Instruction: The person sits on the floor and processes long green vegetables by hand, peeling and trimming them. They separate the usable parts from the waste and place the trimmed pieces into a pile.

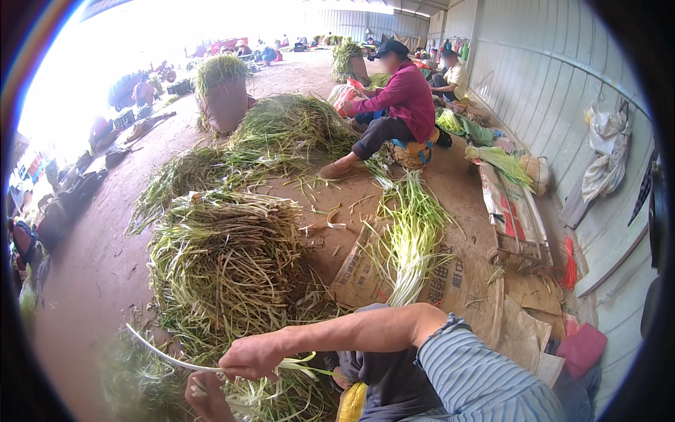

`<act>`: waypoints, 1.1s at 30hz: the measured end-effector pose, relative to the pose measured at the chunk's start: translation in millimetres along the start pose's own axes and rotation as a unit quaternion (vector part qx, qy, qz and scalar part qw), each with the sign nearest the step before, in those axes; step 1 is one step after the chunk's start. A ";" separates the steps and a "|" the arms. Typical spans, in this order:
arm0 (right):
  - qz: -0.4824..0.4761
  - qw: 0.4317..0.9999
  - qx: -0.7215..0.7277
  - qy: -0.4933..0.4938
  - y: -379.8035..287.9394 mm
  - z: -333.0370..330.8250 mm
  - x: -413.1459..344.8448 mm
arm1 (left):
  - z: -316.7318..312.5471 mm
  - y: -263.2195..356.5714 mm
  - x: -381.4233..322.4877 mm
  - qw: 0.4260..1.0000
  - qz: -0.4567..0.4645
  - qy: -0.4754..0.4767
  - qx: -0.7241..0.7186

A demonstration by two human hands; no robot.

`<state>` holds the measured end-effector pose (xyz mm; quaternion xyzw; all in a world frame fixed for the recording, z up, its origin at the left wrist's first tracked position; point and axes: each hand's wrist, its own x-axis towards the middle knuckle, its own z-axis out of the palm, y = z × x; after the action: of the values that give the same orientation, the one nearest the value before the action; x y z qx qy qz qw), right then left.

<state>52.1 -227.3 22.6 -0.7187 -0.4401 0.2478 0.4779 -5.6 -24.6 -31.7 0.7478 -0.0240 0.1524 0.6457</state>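
Observation:
My right hand [254, 356] is closed around a long leafy vegetable stalk [163, 356]. The white end of the stalk sticks out to the left and its green leaves trail to the right. Just below it is my left hand [205, 393], fingers curled close to the stalk; whether it grips anything is unclear. Beneath both hands lie loose green and pale leaves [285, 395]. A large heap of uncleaned stalks [227, 264] stands beyond them. Pale, clean-looking stalks [414, 237] lie on a printed sack [364, 269] to the right of that heap.
A person in a magenta top [406, 100] sits ahead beside another green heap [290, 126]. An upright bundle [227, 95] stands behind. At right are a low rack draped with a sack [514, 211], a pink cloth item [582, 348] and a corrugated metal wall [548, 79].

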 end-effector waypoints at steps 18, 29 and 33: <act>0.029 0.986 0.163 -0.035 -8.1 -9.1 -6.8 | -2.5 9.4 2.7 0.975 -0.084 0.034 -0.201; 0.042 0.970 0.231 -0.055 -4.9 2.3 -3.2 | 2.4 7.3 -7.1 0.966 -0.075 0.023 -0.245; 0.051 0.975 0.213 -0.043 -6.7 2.2 -2.8 | 4.5 11.0 -4.3 0.971 -0.091 0.041 -0.215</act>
<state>46.4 -227.6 27.6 -0.6106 -0.3603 0.3902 0.5875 -11.4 -31.5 -22.9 0.5834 0.0382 0.1148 0.8031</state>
